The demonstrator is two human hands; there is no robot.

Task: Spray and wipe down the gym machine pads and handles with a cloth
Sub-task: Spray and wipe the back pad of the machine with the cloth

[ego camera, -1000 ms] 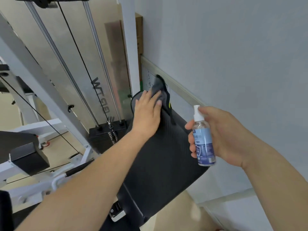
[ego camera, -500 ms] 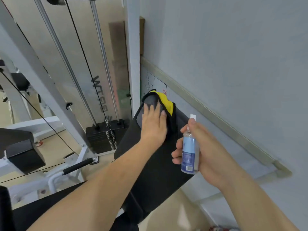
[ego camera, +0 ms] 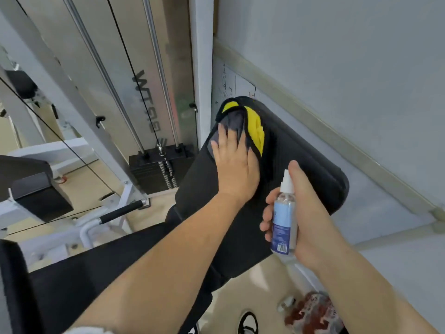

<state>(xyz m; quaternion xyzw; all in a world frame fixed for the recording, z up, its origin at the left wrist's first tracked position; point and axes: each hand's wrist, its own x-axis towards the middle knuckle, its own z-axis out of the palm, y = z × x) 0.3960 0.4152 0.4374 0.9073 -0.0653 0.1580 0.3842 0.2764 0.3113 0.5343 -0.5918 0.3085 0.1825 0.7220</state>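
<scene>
Flatly, left hand (ego camera: 234, 168) presses cloth (ego camera: 243, 121) onto pad (ego camera: 308, 162).

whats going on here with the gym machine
A person is cleaning a gym machine. The left hand presses a grey and yellow cloth flat against the upper end of the black pad. The right hand holds a small spray bottle upright beside the pad, a finger by its nozzle.

Cloth (ego camera: 237, 121) on pad (ego camera: 303, 169), bottle (ego camera: 284, 218) right
</scene>
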